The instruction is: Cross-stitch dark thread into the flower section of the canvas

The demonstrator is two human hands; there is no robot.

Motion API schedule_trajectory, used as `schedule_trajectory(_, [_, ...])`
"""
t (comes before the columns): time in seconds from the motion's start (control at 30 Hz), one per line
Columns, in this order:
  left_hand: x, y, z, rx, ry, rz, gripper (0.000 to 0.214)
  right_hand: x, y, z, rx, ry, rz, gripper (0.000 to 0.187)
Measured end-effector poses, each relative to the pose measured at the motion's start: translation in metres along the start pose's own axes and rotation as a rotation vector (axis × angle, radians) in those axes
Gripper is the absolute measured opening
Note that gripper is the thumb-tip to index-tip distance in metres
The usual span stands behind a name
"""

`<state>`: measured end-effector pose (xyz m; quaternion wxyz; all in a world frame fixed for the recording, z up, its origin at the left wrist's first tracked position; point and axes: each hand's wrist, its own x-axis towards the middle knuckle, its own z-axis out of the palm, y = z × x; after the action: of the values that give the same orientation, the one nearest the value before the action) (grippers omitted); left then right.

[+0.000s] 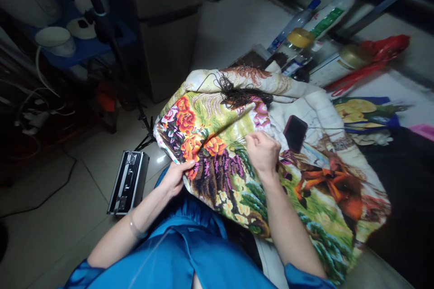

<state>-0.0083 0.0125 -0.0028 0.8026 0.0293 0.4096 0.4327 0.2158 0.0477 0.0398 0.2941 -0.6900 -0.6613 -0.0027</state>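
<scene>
A large embroidered cloth (pixel 217 119) with red and orange flowers lies over my lap and the surface in front of me. At its near left edge my left hand (pixel 176 175) grips it, thumb on top and the other fingers hidden beneath. My right hand (pixel 262 151) is closed just above the cloth's middle. Fine dark thread (pixel 238 141) runs to its fingertips; whether they hold a needle I cannot tell. Farther back, a tangled bundle of dark thread (pixel 242 95) rests on the cloth. A dark phone (pixel 295 133) lies right of my right hand.
Bottles (pixel 294 25), a gold-lidded jar (pixel 300 38) and a red plastic bag (pixel 383 52) stand at the back right. On the floor at left is a silver-edged black case (pixel 129 183), near a dark stand (pixel 145 128). A blue shelf (pixel 77 56) holds a white pot.
</scene>
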Motion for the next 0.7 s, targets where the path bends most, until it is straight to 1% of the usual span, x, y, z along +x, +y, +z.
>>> schedule_trajectory(0.1, [0.000, 0.000, 0.001, 0.002, 0.009, 0.004, 0.046, 0.010, 0.011, -0.014, -0.055, 0.001, 0.071, 0.018])
schedule_trajectory(0.17, [-0.001, 0.000, 0.002, -0.001, 0.006, 0.003, 0.048, 0.012, 0.013, -0.019, -0.095, 0.048, 0.091, 0.018])
schedule_trajectory(0.3, [-0.001, 0.001, 0.001, -0.005, -0.009, 0.009, 0.053, 0.016, 0.018, -0.018, -0.184, 0.174, 0.134, 0.017])
schedule_trajectory(0.43, [-0.002, 0.000, 0.000, -0.005, -0.011, -0.004, 0.052, 0.026, 0.032, -0.017, -0.207, 0.205, 0.236, 0.014])
schedule_trajectory(0.5, [-0.002, 0.000, 0.000, -0.010, -0.018, 0.004, 0.051, 0.030, 0.041, -0.020, -0.184, 0.168, 0.313, 0.011])
schedule_trajectory(0.57, [-0.001, -0.001, -0.001, -0.011, -0.013, 0.009, 0.050, 0.029, 0.045, -0.026, -0.111, 0.073, 0.369, 0.008])
schedule_trajectory(0.6, [-0.001, -0.001, -0.002, -0.008, -0.007, 0.007, 0.050, 0.027, 0.044, -0.028, -0.054, 0.008, 0.379, 0.012])
schedule_trajectory(0.7, [0.000, -0.002, -0.004, 0.012, -0.015, -0.007, 0.052, 0.008, 0.028, -0.032, 0.180, -0.153, 0.376, 0.046])
